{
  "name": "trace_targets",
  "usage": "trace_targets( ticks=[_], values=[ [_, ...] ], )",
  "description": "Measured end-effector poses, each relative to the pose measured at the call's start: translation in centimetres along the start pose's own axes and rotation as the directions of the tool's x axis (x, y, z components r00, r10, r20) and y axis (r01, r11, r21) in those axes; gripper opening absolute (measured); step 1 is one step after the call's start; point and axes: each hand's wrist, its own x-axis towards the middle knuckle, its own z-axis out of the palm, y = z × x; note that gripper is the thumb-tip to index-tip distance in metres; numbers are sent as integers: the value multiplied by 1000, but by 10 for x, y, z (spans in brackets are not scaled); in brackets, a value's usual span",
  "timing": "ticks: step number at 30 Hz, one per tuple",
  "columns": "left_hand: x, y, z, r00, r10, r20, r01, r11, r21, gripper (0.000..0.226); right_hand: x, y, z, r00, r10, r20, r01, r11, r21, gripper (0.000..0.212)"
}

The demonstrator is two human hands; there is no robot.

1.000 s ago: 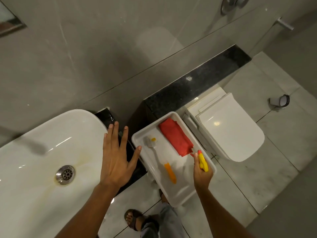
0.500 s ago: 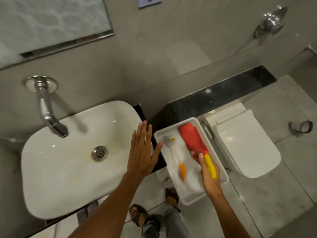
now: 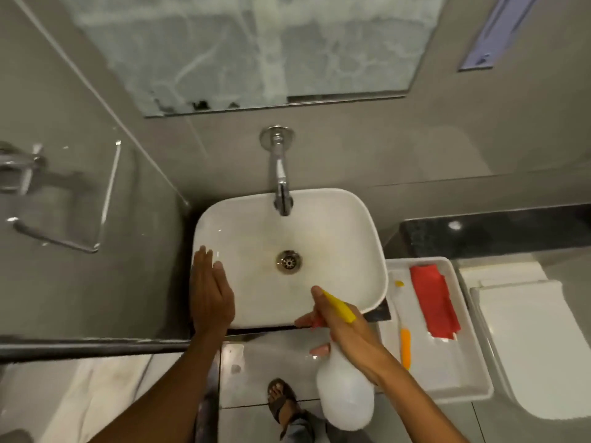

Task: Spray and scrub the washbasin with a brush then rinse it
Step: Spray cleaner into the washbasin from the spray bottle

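Nearest to me, a sandalled foot [image 3: 281,402] stands on the pale floor tiles, below the front edge of the washbasin [image 3: 335,251]. Just above it the right hand [image 3: 348,330] is wrapped tight round the neck of a spray bottle [image 3: 343,394]; its white body hangs down toward the floor, while the yellow nozzle [image 3: 339,306] points up over the basin's front right rim. The forefinger lies along the nozzle top, and the other fingers curl under the red trigger.

The left hand [image 3: 211,292] lies flat and spread, holding nothing, its palm resting on the basin's left rim with the fingers reaching along the edge.

To the right of the basin, touching its corner, sits a white tray [image 3: 463,378]. In it lie a brush [image 3: 405,345] with an orange handle and a red cloth [image 3: 435,302], side by side and apart.

In the basin's middle is a metal drain [image 3: 288,262]; the bowl looks faintly yellowed around it. A chrome tap [image 3: 280,174] juts from the grey wall over the back rim, and above that hangs a mirror [image 3: 256,49]. Right of the tray, a white toilet lid [image 3: 537,346] shows.
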Motion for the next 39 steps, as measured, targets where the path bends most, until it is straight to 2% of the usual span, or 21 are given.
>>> trace_targets(
  ticks=[2,4,6,7,8,10,12,13,15,19,21,24,26,31,36,39],
  values=[
    [9,-14,-10,998,-53,-23,52,998,-47,59,8,-3,28,999,30,40,-24,990,-137,66],
    [15,-21,-11,997,-71,-39,67,994,-92,57,15,-2,50,998,47,32,-33,936,-351,77],
    [18,-26,-10,993,-92,-68,81,986,-144,52,23,0,68,996,47,-72,-78,855,-513,81],
    [17,-27,-8,991,-100,-90,84,982,-167,50,26,0,74,993,46,-112,-98,845,-525,78],
    [16,-28,-7,988,-110,-110,88,978,-190,49,30,0,78,992,53,-113,-103,862,-496,74],
    [12,-30,-5,984,-128,-125,95,967,-237,50,37,-3,84,994,99,-56,-112,942,-318,65],
    [12,-31,-5,989,-94,-110,67,972,-225,50,45,-7,84,988,150,-46,-154,982,-113,61],
    [13,-31,-4,993,-61,-102,40,980,-196,50,48,-8,83,985,161,-66,-166,983,-76,61],
    [15,-33,-4,995,-24,-98,9,989,-146,49,56,-7,84,985,142,-102,-154,982,-113,62],
    [15,-34,-3,995,-42,-87,32,993,-112,50,69,-7,85,984,89,-155,-126,961,-247,54],
    [16,-36,-3,996,-37,-85,28,994,-105,50,75,-11,84,982,103,-161,-128,980,-153,53],
    [17,-37,-2,996,-44,-83,36,995,-95,52,82,-20,75,981,91,-169,-71,990,120,44],
    [17,-38,-2,996,-55,-72,49,995,-91,56,87,-20,69,973,48,-227,-17,991,136,46],
    [18,-44,1,996,-66,-59,61,995,-84,61,88,-5,55,896,2,-443,17,999,39,40],
    [19,-47,3,996,-65,-52,61,995,-74,65,69,8,25,863,15,-505,70,986,150,54],
    [17,-48,2,997,-68,-41,65,995,-76,64,53,17,12,790,26,-612,24,997,74,50]
  ],
)
